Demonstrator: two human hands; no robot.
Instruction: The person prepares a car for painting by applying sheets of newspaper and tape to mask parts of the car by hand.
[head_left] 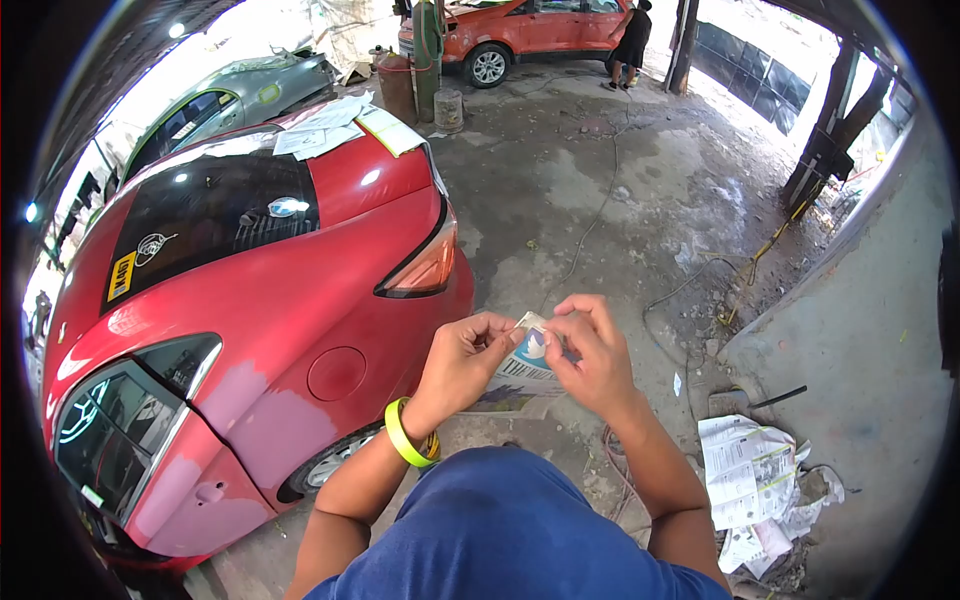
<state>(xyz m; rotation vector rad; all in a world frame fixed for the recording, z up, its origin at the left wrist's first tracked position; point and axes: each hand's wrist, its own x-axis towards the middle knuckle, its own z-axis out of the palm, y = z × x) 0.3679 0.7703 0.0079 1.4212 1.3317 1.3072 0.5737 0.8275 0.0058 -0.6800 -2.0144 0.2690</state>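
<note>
In front of my chest, a printed newspaper (528, 370) with a blue panel and a white bird on it hangs from both hands. My left hand (465, 355) pinches its upper left edge between thumb and fingers. At the upper right, my right hand (592, 352) is closed on the same edge, its fingertips close to the left ones. A yellow-green roll of tape (401, 436) sits around my left wrist like a bracelet. The newspaper's lower part is partly hidden by my hands and forearms.
A red car (335, 280) with pinkish patches stands at my left, papers (322, 128) on its trunk. Crumpled newspaper (748, 470) lies by the wall at right. A cable (603, 200) crosses the concrete floor. Farther back are an orange car (530, 35) and a person (632, 45).
</note>
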